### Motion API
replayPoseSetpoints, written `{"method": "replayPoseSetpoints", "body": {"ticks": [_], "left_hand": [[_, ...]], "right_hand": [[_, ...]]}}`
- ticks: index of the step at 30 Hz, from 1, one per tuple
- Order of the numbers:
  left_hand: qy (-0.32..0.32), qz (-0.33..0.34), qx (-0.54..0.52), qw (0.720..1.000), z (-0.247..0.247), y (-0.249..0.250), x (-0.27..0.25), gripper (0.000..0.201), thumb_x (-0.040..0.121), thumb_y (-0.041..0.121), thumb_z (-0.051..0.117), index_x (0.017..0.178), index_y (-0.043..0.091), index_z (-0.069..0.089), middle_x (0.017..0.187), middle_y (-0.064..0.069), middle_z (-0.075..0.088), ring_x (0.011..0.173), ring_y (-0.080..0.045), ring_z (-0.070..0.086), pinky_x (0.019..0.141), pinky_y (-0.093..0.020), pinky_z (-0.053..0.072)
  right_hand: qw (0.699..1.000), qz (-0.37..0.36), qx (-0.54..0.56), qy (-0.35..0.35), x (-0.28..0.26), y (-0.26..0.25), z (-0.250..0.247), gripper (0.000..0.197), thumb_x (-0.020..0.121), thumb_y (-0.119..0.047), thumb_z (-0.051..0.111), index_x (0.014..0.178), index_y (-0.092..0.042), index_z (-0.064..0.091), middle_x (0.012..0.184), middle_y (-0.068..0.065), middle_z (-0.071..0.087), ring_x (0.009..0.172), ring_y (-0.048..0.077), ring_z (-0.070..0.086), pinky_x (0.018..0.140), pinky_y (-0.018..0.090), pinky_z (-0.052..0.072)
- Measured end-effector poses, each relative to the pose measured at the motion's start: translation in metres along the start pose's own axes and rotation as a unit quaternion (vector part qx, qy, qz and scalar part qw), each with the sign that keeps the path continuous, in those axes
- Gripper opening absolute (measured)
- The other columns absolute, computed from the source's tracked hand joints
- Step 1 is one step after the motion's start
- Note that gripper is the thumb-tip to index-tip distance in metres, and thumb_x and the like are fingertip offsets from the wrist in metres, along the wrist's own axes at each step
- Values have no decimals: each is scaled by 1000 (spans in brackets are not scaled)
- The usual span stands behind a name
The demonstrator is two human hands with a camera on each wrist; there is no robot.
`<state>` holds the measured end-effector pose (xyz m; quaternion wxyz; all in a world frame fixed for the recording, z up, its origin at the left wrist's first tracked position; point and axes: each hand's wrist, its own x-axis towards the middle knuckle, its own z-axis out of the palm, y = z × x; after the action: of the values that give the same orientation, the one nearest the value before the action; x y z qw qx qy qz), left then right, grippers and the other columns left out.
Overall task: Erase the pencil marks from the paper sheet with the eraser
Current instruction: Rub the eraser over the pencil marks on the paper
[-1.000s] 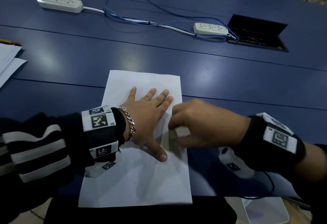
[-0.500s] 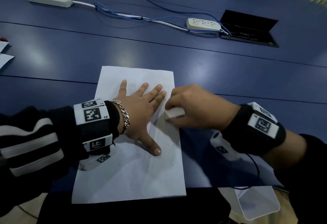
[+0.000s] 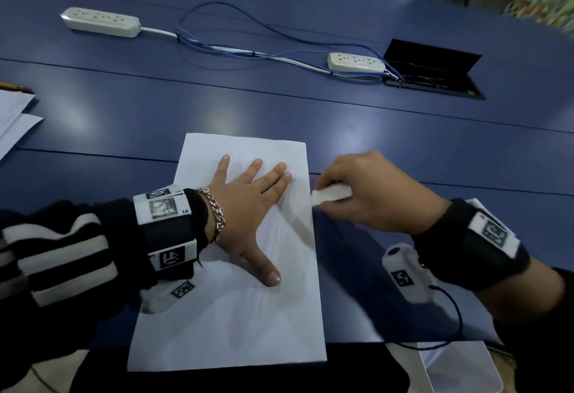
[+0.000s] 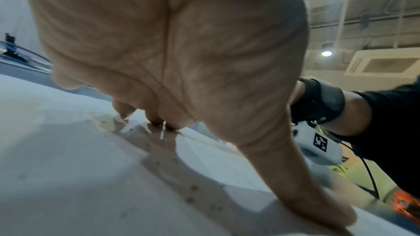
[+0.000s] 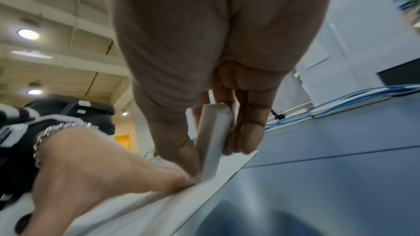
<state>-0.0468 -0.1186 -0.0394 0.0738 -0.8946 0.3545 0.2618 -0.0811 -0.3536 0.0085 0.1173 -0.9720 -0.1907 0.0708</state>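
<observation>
You are sliding the eraser [image 3: 330,196] off to the sheet's right edge.

Your left hand [image 3: 248,206] is staying flat, fingers spread, pinning the paper [image 3: 230,324] near the table's [image 3: 124,119] front edge. Your right hand [image 3: 372,193] is pinching the eraser; half a second ago it was rubbing further in, so that stroke looks finished, though faint specks seem left near your thumb.

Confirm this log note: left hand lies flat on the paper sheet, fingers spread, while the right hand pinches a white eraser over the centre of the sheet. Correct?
Nearly. The left hand does lie flat on the paper sheet with fingers spread, and the right hand does pinch the white eraser. But the eraser is at the sheet's right edge, not its centre, as the head view shows.
</observation>
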Motion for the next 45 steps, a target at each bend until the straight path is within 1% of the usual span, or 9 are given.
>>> {"method": "replayPoseSetpoints", "body": {"ticks": [5, 11, 15, 21, 27, 33, 36, 39, 45], "left_hand": [[35, 7, -31, 999, -11, -11, 4, 157, 55, 105, 49, 159, 16, -27, 164, 0, -40, 153, -28, -32, 125, -59, -11], [66, 1, -66, 996, -29, -12, 25, 144, 66, 94, 58, 164, 18, -15, 171, 2, -25, 158, -28, -17, 128, -54, 1], [34, -1, -53, 998, -26, -11, 35, 151, 58, 96, 63, 164, 23, -16, 171, 8, -22, 159, -30, -15, 127, -58, 1], [27, -21, -27, 999, -23, -11, 41, 157, 50, 103, 56, 161, 26, -23, 169, 11, -26, 158, -28, -17, 124, -64, -5], [26, -30, -10, 999, -22, -12, 43, 163, 45, 106, 55, 161, 24, -24, 169, 9, -27, 159, -28, -16, 123, -67, -2], [20, -27, -20, 999, -23, -14, 44, 163, 43, 107, 53, 160, 25, -26, 168, 11, -29, 158, -28, -17, 123, -68, -4], [23, -29, -15, 999, -22, -13, 44, 164, 43, 106, 54, 160, 24, -25, 168, 10, -29, 158, -28, -17, 123, -67, -3], [28, -30, -14, 999, -20, -12, 44, 165, 42, 106, 55, 160, 23, -26, 169, 9, -29, 158, -28, -18, 124, -65, -5], [23, -33, -23, 999, -24, -14, 41, 164, 44, 106, 54, 159, 22, -29, 167, 9, -32, 158, -26, -20, 124, -62, -9]], "right_hand": [[999, -2, 50, -19, -20, -5, 4, 23, 83, -48, 73, 102, -35, 73, 95, -18, 66, 86, 4, 61, 76, 21, 50], [1000, 12, 15, 22, 5, 5, -7, 27, 86, -47, 72, 106, -30, 75, 95, -13, 71, 85, 8, 62, 75, 22, 40], [999, 22, -16, 23, 35, 19, 0, 29, 86, -49, 71, 106, -28, 75, 99, -10, 74, 91, 14, 65, 79, 25, 43], [998, -9, -38, 40, 61, 19, 9, 31, 86, -45, 71, 110, -25, 75, 100, -3, 71, 92, 20, 64, 80, 25, 40], [991, -87, 1, -98, 40, 3, 8, 34, 75, -59, 64, 95, -34, 75, 91, -16, 70, 81, 3, 62, 79, 24, 52], [996, -26, -84, 14, 78, 23, 0, 34, 80, -46, 72, 103, -22, 76, 96, 0, 72, 91, 23, 64, 83, 30, 47], [992, -93, -51, -61, 51, 1, 4, 26, 76, -48, 68, 92, -28, 76, 85, -9, 70, 74, 9, 59, 74, 24, 48], [984, -115, -35, -129, 41, -7, 1, 30, 78, -53, 62, 93, -32, 76, 85, -13, 70, 72, 6, 57, 70, 16, 42], [995, -34, -98, 4, 82, 22, -3, 33, 78, -46, 70, 100, -23, 76, 93, 0, 73, 88, 25, 65, 81, 31, 49]]}}
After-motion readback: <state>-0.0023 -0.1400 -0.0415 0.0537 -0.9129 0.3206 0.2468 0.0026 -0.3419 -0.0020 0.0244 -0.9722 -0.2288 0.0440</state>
